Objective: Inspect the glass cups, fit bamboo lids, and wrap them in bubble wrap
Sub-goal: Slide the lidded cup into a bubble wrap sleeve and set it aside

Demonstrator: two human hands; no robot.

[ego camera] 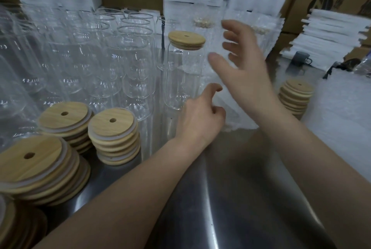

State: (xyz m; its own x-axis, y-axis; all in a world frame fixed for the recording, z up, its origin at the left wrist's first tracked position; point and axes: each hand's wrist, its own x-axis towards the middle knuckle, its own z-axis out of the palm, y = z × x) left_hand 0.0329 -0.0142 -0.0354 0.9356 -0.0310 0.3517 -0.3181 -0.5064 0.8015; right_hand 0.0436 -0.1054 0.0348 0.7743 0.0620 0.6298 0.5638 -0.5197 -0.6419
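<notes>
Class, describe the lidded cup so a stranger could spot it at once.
On the steel table, find the crowd of clear cups at the back left. At its right edge, beside the open right hand, stands one cup. It alone wears a bamboo lid; the others are uncovered.

left hand point(200, 116) loosely curled, right hand point(239, 64) spread wide.

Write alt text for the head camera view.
Two bare hands hover by a glass cup with a bamboo lid: the right hand open beside it, the left hand curled near its base. Empty cups and stacks of lids stand to the left.
</notes>
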